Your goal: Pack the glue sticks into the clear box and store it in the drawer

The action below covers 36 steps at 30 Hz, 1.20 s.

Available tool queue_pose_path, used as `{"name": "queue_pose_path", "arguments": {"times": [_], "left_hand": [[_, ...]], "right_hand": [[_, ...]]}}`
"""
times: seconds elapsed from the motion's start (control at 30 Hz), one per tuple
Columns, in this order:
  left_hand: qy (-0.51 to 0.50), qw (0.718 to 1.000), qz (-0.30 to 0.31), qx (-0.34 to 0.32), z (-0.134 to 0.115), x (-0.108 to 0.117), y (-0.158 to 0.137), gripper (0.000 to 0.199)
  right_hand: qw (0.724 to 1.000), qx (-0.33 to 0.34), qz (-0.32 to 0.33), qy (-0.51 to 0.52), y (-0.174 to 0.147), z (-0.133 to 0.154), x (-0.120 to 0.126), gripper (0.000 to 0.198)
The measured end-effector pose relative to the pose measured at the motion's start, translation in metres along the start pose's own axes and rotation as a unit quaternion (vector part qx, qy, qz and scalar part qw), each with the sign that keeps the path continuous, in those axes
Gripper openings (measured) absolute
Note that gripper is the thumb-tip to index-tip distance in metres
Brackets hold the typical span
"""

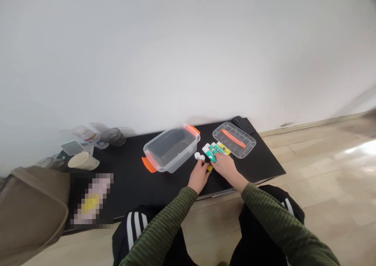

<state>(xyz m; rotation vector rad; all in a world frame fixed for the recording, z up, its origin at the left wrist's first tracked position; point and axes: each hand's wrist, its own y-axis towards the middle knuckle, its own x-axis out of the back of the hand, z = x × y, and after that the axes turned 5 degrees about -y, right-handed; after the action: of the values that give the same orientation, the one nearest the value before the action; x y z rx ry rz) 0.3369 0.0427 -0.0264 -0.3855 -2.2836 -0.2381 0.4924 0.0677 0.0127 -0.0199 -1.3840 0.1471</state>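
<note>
My left hand [199, 176] is closed at the near side of the group, its fingers around a glue stick whose yellow body [209, 168] partly shows between my hands. Two round white caps [197, 155] sit just beyond its fingertips; what lies under them is hidden. My right hand [226, 167] bends its fingers over the near ends of several white-capped glue sticks lying side by side. These include a green glue stick [209, 153] and a yellow glue stick [225, 148]. Left of them stands a clear plastic box [183, 156] without its lid, with orange latches.
The clear lid [249, 150] with an orange handle lies right of the glue sticks. A dark patterned object [245, 125] is at the back corner. Leftward are a paper cup [84, 161], a white bottle [88, 136], a glass [113, 137] and a brown bag-like object [35, 207].
</note>
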Motion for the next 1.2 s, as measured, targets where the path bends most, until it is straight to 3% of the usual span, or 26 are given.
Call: {"name": "queue_pose_path", "arguments": {"times": [0.17,0.33,0.5,0.77,1.2], "left_hand": [[0.040,0.998,0.027,0.026,-0.004,0.008,-0.001,0.014],[0.060,0.996,0.034,0.061,-0.008,0.021,-0.001,0.010],[0.048,0.996,0.014,0.073,-0.008,0.031,0.001,0.010],[-0.030,0.997,-0.026,0.064,-0.009,0.042,-0.001,0.009],[-0.188,0.977,-0.053,0.085,-0.004,0.042,0.002,0.015]], "right_hand": [[0.999,-0.011,0.024,-0.032,0.006,0.011,-0.002,0.029],[0.999,0.000,0.028,-0.044,0.006,0.021,-0.005,0.029],[0.999,-0.021,-0.014,-0.027,0.012,0.003,0.008,0.025],[0.996,-0.089,-0.017,-0.011,0.034,-0.049,0.021,0.026],[0.995,-0.092,0.026,-0.021,0.033,-0.043,0.007,0.025]]}}
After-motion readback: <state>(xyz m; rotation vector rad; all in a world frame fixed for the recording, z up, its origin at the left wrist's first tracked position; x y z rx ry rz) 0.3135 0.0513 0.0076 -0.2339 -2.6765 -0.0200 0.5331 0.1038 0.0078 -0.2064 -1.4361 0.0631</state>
